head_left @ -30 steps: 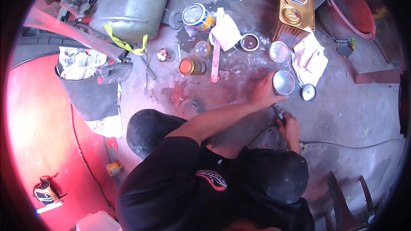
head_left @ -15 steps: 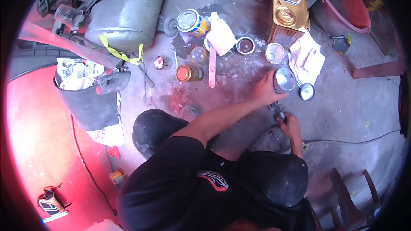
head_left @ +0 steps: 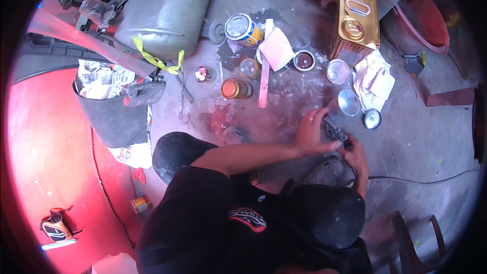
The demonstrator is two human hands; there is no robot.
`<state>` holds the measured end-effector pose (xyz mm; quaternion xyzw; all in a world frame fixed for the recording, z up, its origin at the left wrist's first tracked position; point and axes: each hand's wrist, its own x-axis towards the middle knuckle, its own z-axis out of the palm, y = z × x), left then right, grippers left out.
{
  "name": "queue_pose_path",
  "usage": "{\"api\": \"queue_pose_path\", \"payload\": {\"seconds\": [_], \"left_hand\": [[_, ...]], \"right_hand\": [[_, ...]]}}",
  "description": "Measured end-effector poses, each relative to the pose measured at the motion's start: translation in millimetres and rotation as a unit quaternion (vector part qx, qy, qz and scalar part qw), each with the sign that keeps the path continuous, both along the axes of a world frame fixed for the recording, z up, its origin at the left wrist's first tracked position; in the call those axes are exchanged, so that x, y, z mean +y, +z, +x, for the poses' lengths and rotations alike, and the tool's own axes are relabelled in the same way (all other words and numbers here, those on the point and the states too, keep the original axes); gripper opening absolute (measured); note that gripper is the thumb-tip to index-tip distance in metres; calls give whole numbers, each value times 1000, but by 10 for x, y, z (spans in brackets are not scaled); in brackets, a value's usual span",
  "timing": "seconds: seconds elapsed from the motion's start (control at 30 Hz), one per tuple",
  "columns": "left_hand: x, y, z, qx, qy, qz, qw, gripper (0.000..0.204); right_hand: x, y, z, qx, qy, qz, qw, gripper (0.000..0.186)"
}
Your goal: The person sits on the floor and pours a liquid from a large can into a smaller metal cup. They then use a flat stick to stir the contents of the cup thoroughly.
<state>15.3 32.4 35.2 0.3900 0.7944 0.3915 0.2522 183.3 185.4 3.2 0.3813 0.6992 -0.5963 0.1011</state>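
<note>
My right hand (head_left: 356, 158) is closed around a dark, lumpy metal tool (head_left: 334, 131), too small to make out fully. Beside the tool, my left hand (head_left: 310, 134) has its fingers spread and its thumb stretched toward my right hand. Just beyond the tool is an open cup (head_left: 348, 102) with a pale inside, with neither hand round it. To its right lies a round dark-rimmed lid (head_left: 372, 118). A clear plastic cup (head_left: 338, 72) stands farther back, beside crumpled white cloth or paper (head_left: 374, 82).
A gold metal can (head_left: 357, 25) stands behind the cups. Toward the left are a jar (head_left: 236, 89), a flat stick (head_left: 264, 83), a paint tin (head_left: 243, 29), a small bowl (head_left: 304, 60) and a grey tank (head_left: 167, 15). A cable (head_left: 421, 176) crosses the floor at right.
My left hand has let go of the cup and moved down and left to the tool, its fingers opening. The view has shifted slightly.
</note>
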Motion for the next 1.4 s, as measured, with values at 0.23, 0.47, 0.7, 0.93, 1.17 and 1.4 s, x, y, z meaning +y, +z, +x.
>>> {"api": "queue_pose_path", "payload": {"seconds": [0.23, 0.47, 0.7, 0.93, 1.17, 1.4], "left_hand": [[237, 884, -1490, 273, -251, 149, 917, 53], [-239, 939, -3777, 294, 45, -285, 911, 84], [-10, 558, -4062, 212, -15, -341, 916, 123], [-170, 308, -4259, 208, -63, -214, 952, 107], [-101, 533, -4160, 180, -41, -234, 955, 100], [-11, 461, -4190, 173, -19, -251, 952, 99]], "right_hand": [[34, 153, -132, -26, 33, 37, 998, 65], [27, 429, 33, -38, 42, 147, 987, 70], [245, 1397, 82, -91, 7, 233, 968, 60], [147, 2021, -1084, 1, 196, 379, 904, 45], [-121, 1751, -2041, 57, 383, 376, 842, 43], [-465, 1524, -2435, 80, 384, 370, 842, 45]]}}
